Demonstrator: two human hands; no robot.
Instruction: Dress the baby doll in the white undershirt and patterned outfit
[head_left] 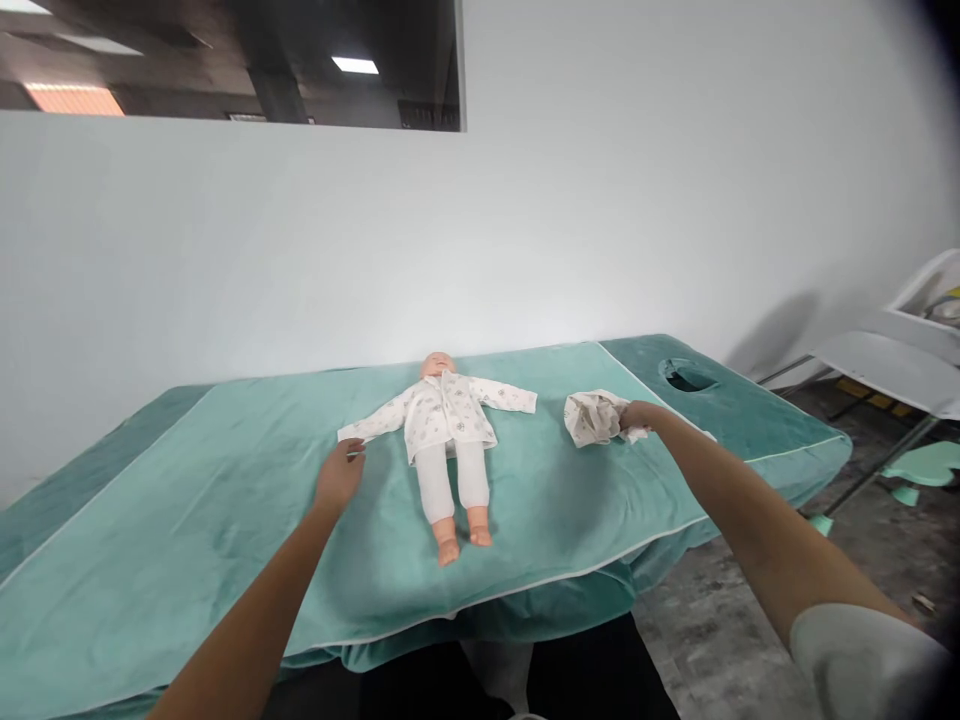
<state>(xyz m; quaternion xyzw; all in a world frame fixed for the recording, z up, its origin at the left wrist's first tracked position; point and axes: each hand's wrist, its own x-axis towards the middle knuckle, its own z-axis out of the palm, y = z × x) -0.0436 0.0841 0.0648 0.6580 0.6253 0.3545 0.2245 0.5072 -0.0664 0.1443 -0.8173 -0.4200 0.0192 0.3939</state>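
Observation:
A baby doll (450, 410) lies on its back on the bed, its arms spread and its feet bare. It wears a white printed jacket (448, 412) and white trousers (452, 480). My left hand (341, 474) is at the cuff of the sleeve on the left, with its fingers stretched towards it and slightly apart; whether they touch the cuff is hard to make out. Off to the right, my right hand (639, 415) is closed on a crumpled cream printed cloth (595, 417), which rests on the bed. Its exact kind does not show.
A teal cover (247, 500) with white piping drapes over the bed, which stands against a white wall (600, 220). Towards the right end is a face hole (688, 376). Beyond that stands a white folding chair (892, 360), with a pale green stool (926, 463) below.

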